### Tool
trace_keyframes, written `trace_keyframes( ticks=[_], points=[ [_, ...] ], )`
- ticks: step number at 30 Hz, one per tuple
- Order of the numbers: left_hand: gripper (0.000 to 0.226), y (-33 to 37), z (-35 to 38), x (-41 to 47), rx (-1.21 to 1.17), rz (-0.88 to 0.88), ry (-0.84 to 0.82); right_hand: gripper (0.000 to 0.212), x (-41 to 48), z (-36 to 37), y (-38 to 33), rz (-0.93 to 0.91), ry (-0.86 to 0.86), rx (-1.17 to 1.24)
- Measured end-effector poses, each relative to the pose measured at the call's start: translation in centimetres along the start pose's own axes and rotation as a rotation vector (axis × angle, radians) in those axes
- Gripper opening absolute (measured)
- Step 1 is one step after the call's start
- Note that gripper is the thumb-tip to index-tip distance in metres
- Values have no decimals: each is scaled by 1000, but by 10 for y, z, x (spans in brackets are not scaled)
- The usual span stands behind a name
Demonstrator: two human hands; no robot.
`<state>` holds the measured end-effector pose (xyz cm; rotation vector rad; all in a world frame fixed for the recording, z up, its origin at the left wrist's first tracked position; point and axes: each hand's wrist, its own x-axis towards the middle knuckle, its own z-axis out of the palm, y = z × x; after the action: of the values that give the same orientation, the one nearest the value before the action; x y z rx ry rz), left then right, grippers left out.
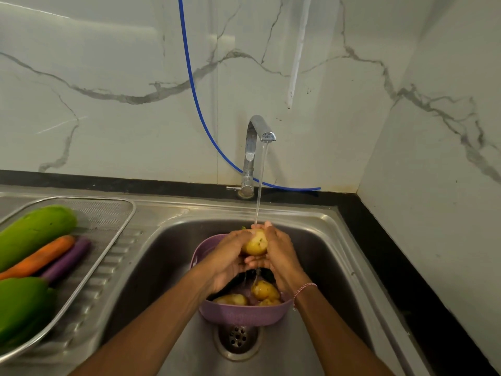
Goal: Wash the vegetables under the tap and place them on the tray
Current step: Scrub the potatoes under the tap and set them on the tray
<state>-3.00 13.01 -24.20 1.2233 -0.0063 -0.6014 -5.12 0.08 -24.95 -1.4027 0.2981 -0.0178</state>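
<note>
Head view shows your steel sink (320,240) filling the middle, with the mesh tray (113,213) on the drainboard to your left, already carrying green gourds (35,232), a carrot (40,256) and a purple aubergine (67,260). Inside the sink sits a purple colander (244,313) with several potatoes (264,290) waiting. Your left hand (230,256) and right hand (279,253) are cupped together, fingers curled closed around one potato (255,242), held above the colander right under the stream from the tap (257,147). Its long axis runs roughly upright between your palms. The tray lies well off to the left of your hands, so your left hand is likely the nearer one to carry it across.
</note>
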Motion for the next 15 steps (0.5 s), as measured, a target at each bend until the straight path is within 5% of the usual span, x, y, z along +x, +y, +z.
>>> trace_keyframes(
  ticks=[7,12,15],
  points=[
    [50,7,-12,0,-19,-26,85,32,-9,-1,-14,82,-182,153],
    [54,20,-19,-4,202,25,234,9,-8,-9,-7,-1,40,-202],
    [49,28,-23,-9,445,146,359,16,-7,-11,-7,-40,136,-396]
  ],
)
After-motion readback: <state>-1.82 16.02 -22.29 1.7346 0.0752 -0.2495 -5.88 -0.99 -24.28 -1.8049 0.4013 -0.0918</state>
